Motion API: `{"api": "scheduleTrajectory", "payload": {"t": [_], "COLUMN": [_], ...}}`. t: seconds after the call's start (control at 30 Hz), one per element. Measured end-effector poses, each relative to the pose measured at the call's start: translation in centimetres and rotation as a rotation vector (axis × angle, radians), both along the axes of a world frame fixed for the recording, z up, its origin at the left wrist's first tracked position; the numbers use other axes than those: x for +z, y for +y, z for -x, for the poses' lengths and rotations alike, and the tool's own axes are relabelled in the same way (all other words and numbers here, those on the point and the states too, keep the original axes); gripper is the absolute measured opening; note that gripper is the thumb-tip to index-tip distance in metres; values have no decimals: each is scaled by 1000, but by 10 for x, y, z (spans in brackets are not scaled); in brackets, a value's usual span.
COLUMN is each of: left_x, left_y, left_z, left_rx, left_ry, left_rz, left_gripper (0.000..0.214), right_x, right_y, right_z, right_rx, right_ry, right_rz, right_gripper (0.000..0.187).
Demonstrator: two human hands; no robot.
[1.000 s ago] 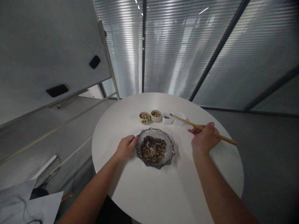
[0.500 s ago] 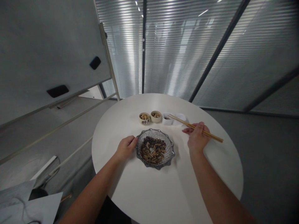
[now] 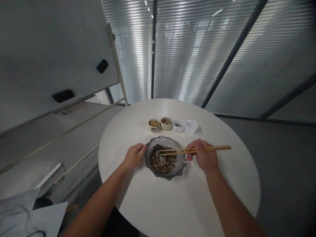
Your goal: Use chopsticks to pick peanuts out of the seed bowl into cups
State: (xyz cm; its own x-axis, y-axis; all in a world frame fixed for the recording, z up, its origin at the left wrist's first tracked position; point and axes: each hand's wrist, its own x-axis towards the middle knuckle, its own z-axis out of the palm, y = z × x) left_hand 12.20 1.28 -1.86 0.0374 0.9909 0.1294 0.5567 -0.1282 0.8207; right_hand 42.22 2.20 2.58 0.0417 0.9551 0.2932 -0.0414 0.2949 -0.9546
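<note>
My left hand grips the left rim of a scalloped glass bowl. Striped seeds, apparently sunflower seeds, lie inside it, with smaller dark pieces towards the far side. A pair of wooden chopsticks is held in my right hand, just right of the bowl. Their tips reach over the bowl's middle, slightly apart, at the dark pieces and seeds. Whether anything is pinched between the tips I cannot tell.
Behind the bowl stand two cream round cups with pale nut-like pieces, then a white square dish with a few dark bits, and another white dish. All rest on a round white table. A whiteboard stands at left.
My right hand has come left and nearer, bringing the chopstick tips from above the white dishes down into the bowl. My left hand keeps its place on the rim.
</note>
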Motion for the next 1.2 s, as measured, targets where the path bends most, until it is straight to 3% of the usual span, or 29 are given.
{"api": "scheduleTrajectory", "payload": {"t": [0.47, 0.87, 1.2], "left_x": [-1, 2, 2], "left_y": [0, 0, 0], "left_z": [0, -2, -2], "left_rx": [0, 13, 7], "left_ry": [-11, -16, -9], "left_rz": [7, -12, 7], "left_gripper": [46, 48, 47], "right_x": [-1, -4, -1], "right_y": [-2, -2, -2], "right_z": [5, 9, -7], "right_rx": [34, 24, 149], "right_ry": [-252, -232, -266], "right_rz": [51, 47, 27], "right_gripper": [52, 52, 48]}}
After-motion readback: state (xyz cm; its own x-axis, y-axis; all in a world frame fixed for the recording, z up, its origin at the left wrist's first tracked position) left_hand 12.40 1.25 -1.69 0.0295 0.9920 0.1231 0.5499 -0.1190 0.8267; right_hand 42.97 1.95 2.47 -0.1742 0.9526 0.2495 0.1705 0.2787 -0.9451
